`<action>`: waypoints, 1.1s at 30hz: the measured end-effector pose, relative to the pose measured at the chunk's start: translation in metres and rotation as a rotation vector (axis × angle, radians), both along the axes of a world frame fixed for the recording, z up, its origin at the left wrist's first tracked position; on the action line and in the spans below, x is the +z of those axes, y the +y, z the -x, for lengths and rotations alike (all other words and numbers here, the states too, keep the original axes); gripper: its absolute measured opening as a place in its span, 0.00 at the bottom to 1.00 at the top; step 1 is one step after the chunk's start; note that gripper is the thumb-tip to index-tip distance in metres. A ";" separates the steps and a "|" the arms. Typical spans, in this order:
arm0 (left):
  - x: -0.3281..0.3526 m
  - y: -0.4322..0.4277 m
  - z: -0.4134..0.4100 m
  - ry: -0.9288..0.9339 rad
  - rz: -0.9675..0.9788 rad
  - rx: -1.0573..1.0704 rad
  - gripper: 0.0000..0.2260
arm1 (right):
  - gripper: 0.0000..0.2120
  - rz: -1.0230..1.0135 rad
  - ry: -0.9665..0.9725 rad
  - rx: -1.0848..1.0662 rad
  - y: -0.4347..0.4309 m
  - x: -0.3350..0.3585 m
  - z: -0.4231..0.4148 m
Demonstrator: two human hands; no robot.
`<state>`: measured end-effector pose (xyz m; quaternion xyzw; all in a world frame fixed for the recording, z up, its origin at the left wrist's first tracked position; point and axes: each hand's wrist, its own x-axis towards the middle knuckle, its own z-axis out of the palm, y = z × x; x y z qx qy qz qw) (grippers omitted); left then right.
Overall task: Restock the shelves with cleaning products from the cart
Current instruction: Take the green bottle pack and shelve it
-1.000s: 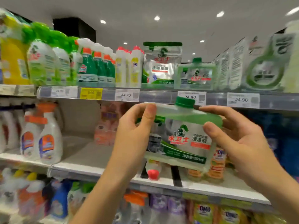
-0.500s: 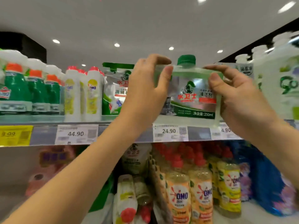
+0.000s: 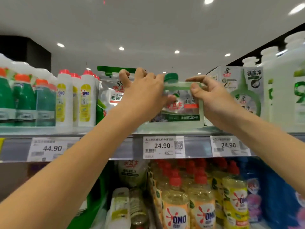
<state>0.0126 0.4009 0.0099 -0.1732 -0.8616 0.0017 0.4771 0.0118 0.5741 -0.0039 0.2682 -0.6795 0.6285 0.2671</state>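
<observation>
The bottle [image 3: 173, 125] is showing pale, clear green, with a dark green cap [image 3: 171, 77]. Its label [image 3: 184, 111] is showing silver with red letters and a dark green band. The pouch [image 3: 109, 96] is showing silver with a green top. The white bottles [image 3: 85, 103] are wearing red caps and yellow labels, and the green bottles [image 3: 23, 98] orange caps. The tags [image 3: 162, 147] are carrying black numbers on white.

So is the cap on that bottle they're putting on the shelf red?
No, the cap on the bottle gripped by the left hand and right hand is green.
</observation>
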 end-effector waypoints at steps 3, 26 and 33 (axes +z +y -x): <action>-0.007 -0.001 -0.001 -0.006 0.078 0.060 0.27 | 0.06 -0.080 -0.109 0.076 0.005 -0.002 0.007; -0.003 0.035 0.032 -0.032 0.222 0.383 0.17 | 0.24 -1.085 0.246 -0.692 0.007 0.010 0.029; -0.006 0.028 0.032 -0.014 0.228 0.378 0.23 | 0.24 -1.024 0.230 -0.629 0.005 0.006 0.027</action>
